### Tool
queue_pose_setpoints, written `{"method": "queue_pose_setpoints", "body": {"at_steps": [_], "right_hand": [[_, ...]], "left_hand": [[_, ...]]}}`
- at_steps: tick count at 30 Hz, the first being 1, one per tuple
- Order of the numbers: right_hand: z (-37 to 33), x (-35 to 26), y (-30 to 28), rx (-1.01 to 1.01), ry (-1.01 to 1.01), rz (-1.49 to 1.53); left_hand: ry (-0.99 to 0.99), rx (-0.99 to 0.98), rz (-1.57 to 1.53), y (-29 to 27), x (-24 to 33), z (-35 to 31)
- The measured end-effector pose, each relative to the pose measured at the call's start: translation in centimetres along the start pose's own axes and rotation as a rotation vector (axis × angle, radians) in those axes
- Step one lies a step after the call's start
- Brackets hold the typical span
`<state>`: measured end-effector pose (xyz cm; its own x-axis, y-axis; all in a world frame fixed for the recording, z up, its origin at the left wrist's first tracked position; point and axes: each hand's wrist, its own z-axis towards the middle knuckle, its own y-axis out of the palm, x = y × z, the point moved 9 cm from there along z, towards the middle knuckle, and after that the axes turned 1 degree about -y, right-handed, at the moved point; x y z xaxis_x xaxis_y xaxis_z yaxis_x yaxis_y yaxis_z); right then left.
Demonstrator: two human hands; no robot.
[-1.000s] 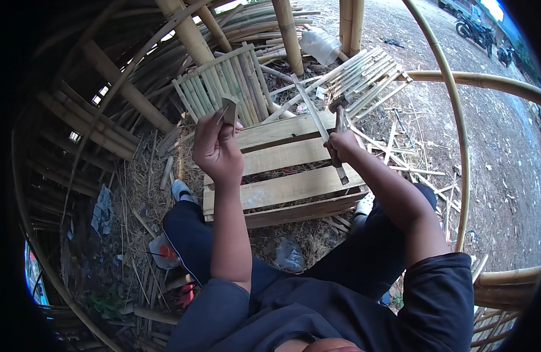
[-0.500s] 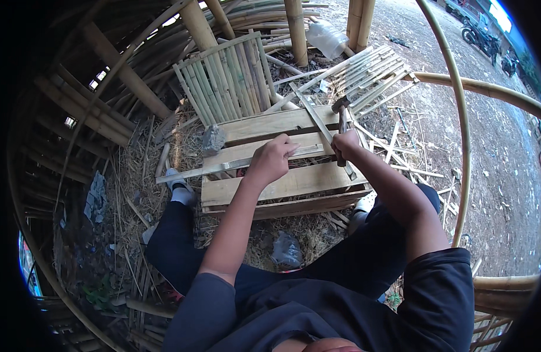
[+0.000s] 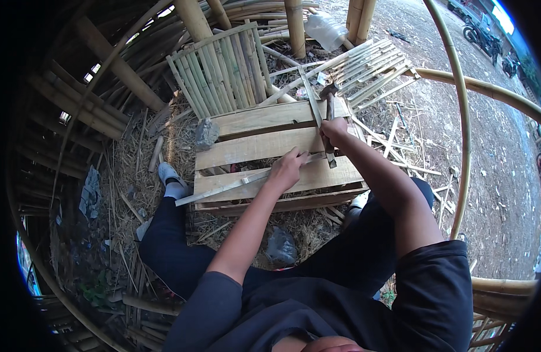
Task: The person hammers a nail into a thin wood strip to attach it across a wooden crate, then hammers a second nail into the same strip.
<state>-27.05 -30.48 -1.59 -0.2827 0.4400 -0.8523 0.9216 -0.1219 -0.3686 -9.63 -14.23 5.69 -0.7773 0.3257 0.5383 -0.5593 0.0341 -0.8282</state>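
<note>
My left hand (image 3: 287, 171) is closed around a flat bamboo strip (image 3: 220, 191), which slants over the front boards of a wooden crate (image 3: 247, 151). In my closed right hand (image 3: 334, 131) is a hammer (image 3: 329, 104), its dark head pointing away from me and its handle end towards me. A second bamboo strip (image 3: 309, 92) runs lengthwise beside the hammer and passes by the right hand; whether those fingers grip it too is hidden. Close to the crate's front right, the ends of the two strips come together.
A grey stone (image 3: 207, 134) rests on the crate's left end. Behind it leans a green bamboo slat panel (image 3: 223, 73), with a paler slatted frame (image 3: 376, 70) to the right. Bamboo posts (image 3: 295, 29) and a curved pole (image 3: 456, 117) stand around. Straw and offcuts litter the ground.
My left hand has shifted right and nearer to me, carrying its strip along. My right hand, with the hammer, has come left, and the second strip now stands steeper in view.
</note>
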Motion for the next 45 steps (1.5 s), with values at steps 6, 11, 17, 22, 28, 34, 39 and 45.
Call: {"method": "queue_pose_setpoints", "body": {"at_steps": [6, 11, 17, 22, 28, 34, 39, 45], "right_hand": [[-1.7, -1.1, 0.1, -0.083, -0.038, -0.111], [-3.2, -3.0, -2.7, -0.110, -0.057, -0.164], [-4.5, -1.1, -5.6, -0.130, 0.024, -0.275], [-4.7, 3.6, -7.2, -0.207, 0.089, -0.214], [-7.7, 1.0, -9.3, -0.084, -0.089, -0.355], [-7.8, -1.8, -7.6, -0.083, -0.228, -0.379], [-7.0, -7.4, 0.4, -0.094, -0.661, -0.698], [-8.0, -8.2, 10.3, -0.178, -0.830, -0.693]], "left_hand": [[0.040, -0.009, 0.042, 1.5, -0.6, 0.3], [0.085, 0.029, 0.035, 1.7, -0.2, 0.5], [0.154, 0.100, -0.025, 1.0, -0.1, -0.2], [0.185, 0.145, -0.132, 1.4, -0.5, -0.2], [0.241, 0.244, -0.006, 1.0, 0.2, -1.1], [0.247, 0.219, -0.008, 1.0, 0.6, -0.9], [0.206, 0.225, -0.062, 1.1, -0.2, -0.9], [0.203, 0.184, -0.049, 1.4, -0.2, -0.5]]}}
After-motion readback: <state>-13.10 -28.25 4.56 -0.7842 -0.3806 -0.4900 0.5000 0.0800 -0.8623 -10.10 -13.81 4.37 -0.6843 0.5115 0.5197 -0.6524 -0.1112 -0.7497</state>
